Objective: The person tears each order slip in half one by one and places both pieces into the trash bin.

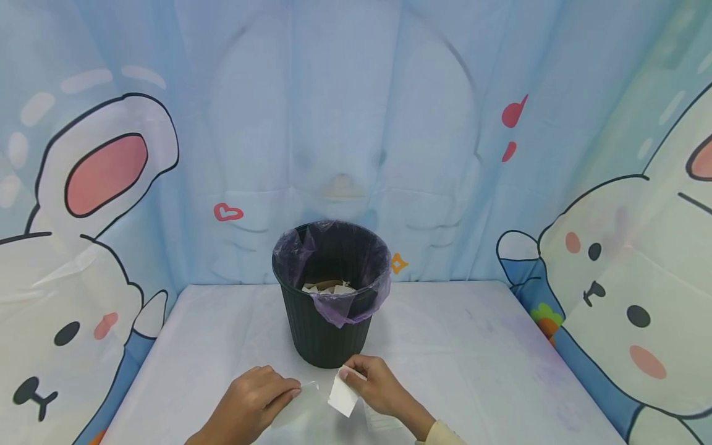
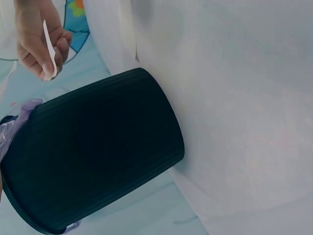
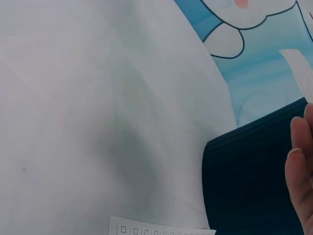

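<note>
My right hand (image 1: 375,383) pinches a small piece of white paper (image 1: 343,395) between thumb and fingers, just in front of the bin. In the right wrist view the paper piece (image 3: 297,71) shows thin lines on one side. To its left, my left hand (image 1: 253,398) pinches the edge of a clear plastic sheet or bag (image 1: 303,408), which is hard to make out against the cloth. Behind both hands stands a dark ribbed trash bin (image 1: 325,340), upright, with a purple liner (image 1: 361,303) folded over its rim. White paper scraps (image 1: 328,288) lie inside it.
A printed paper with a row of small boxes (image 3: 161,227) lies on the white cloth-covered table (image 1: 461,364), partly under my right hand. A light blue curtain (image 1: 345,111) with cartoon rabbits hangs behind and at both sides.
</note>
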`<state>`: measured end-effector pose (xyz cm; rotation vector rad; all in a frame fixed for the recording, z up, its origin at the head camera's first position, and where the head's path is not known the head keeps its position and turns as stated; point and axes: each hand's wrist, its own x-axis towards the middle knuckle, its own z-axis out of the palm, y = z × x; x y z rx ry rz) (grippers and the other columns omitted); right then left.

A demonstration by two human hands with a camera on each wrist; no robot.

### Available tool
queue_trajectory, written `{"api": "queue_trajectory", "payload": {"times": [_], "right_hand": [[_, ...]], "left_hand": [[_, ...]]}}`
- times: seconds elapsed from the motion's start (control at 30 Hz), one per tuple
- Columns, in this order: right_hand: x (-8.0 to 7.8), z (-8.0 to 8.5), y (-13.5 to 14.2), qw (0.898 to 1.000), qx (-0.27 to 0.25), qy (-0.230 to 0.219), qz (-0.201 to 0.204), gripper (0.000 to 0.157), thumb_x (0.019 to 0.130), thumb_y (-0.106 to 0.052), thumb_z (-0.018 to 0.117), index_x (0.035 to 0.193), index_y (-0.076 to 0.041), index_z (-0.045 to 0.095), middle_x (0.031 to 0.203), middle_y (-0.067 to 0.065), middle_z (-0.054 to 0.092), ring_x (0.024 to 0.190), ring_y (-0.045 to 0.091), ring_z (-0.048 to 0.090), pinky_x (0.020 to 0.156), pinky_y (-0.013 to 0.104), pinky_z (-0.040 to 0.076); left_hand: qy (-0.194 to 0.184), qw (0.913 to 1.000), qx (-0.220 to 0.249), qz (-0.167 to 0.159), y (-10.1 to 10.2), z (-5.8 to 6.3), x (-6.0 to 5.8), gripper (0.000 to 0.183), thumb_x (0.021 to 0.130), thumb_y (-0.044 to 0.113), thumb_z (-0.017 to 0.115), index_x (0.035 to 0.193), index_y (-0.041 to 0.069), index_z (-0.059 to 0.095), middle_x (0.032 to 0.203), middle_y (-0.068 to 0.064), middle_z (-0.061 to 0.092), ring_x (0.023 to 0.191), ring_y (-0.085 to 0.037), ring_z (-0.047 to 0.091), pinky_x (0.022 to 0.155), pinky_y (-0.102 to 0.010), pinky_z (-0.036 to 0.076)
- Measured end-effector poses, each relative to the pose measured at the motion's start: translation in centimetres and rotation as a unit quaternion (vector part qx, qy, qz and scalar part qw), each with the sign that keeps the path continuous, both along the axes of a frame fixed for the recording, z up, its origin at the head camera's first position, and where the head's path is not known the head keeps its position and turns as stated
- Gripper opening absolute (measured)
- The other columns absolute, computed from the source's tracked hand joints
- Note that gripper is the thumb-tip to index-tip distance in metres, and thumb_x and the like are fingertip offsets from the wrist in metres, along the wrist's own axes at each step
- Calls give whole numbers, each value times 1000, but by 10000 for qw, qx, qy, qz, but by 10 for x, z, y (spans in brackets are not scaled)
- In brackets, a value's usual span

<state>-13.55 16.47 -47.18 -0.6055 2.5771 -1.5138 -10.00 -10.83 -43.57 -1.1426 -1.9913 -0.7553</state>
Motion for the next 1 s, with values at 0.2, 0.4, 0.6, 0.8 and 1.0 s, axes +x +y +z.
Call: {"api": "queue_trajectory", "payload": {"times": [0.2,0.4,0.6,0.8,1.0], "right_hand": [[1,0,0,10000,-30,-5,1,16,98,-17,65,90,-4,70,87,4,69,80,4,57,74,20,50],[3,5,1,9999,-78,99,14,15,97,-17,67,91,-5,72,87,5,71,76,3,57,67,20,51],[1,22,5,9984,-10,556,84,14,96,-22,68,93,-10,76,87,4,73,71,2,56,59,21,51],[-5,58,11,9927,85,1188,186,14,97,-24,68,95,-13,76,87,0,74,68,2,55,58,22,50],[-18,111,14,9805,171,1928,341,8,95,-16,70,95,-12,77,83,-2,72,66,5,55,58,23,50]], "left_hand": [[33,10000,-11,-21,0,-1,0,5,91,20,75,91,16,76,76,12,68,69,-1,57,65,-10,46],[-18,10000,-56,5,0,2,-1,5,87,19,79,90,16,76,75,13,67,67,1,54,63,-8,44],[90,9998,-46,145,-3,21,-9,4,87,19,78,90,16,76,74,12,67,65,1,53,61,-9,43],[267,9989,-135,360,-7,54,-26,7,92,17,74,94,12,78,75,7,71,66,-4,57,61,-14,47],[527,9976,-48,457,-9,93,-47,11,91,11,74,98,3,77,81,-3,74,68,-13,63,60,-26,54]]}}
